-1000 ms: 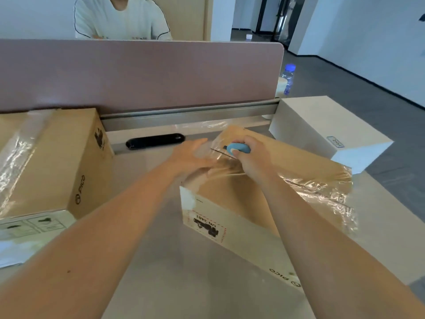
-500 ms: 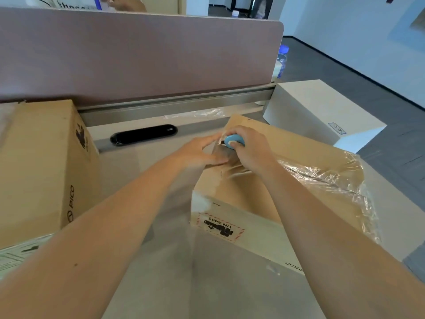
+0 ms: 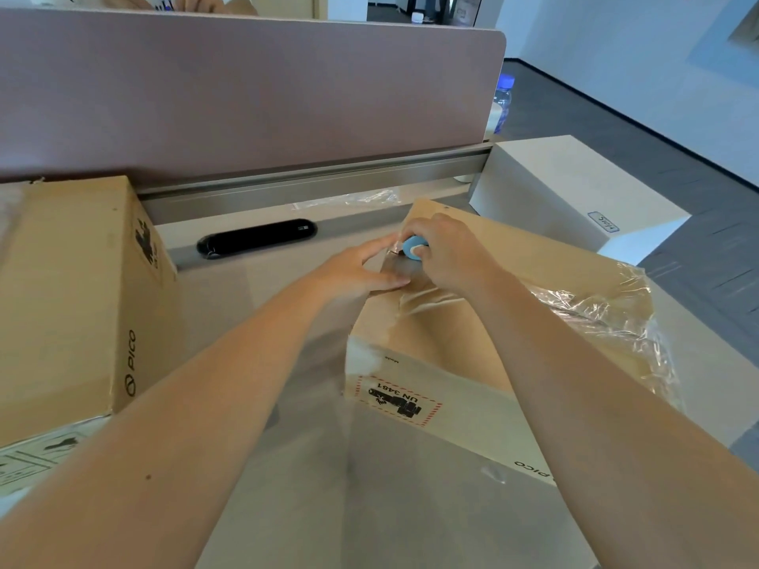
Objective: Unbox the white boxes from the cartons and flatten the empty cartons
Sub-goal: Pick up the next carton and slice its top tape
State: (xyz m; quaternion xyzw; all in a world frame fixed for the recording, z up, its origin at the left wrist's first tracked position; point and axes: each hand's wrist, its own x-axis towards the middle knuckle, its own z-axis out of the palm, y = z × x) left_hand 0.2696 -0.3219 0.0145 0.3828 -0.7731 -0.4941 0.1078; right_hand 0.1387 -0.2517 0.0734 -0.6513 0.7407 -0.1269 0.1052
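Risk to the left hand: the left hand [image 3: 361, 271] lies flat on the carton [image 3: 484, 322] right beside the cutter; if the blade skids on the slick wrap, I'd judge it runs straight at those fingers
Risk to the contents: push the blade too deep through the seam and it may score whatever white box sits inside; I can't see inside from here
Risk of slipping: the carton looks tipped, its far end raised, so a hard pull could shift it toward the desk [image 3: 287, 466] edge
Right hand: the right hand [image 3: 447, 256] is curled tight round a small blue cutter [image 3: 414, 247], thumb pressing its top; the blade itself is hidden
Left hand fingers: straight and spread, pressing down on the top face, gripping nothing
Carton versus fingers: the top face lies directly under both hands, the cutter touching it near the far left corner, the left fingertips [image 3: 394, 283] just beside the cutter
Plastic wrap [image 3: 608, 305]: peeled back and bunched along the carton's right side, well apart from both hands
White box [image 3: 575, 190]: already out, standing at the desk's far right corner, just beyond the carton
Second carton [image 3: 70, 297]: closed, at the left of the desk, well apart from the hands
Step, as I read it: slitting the tape to open the flaps
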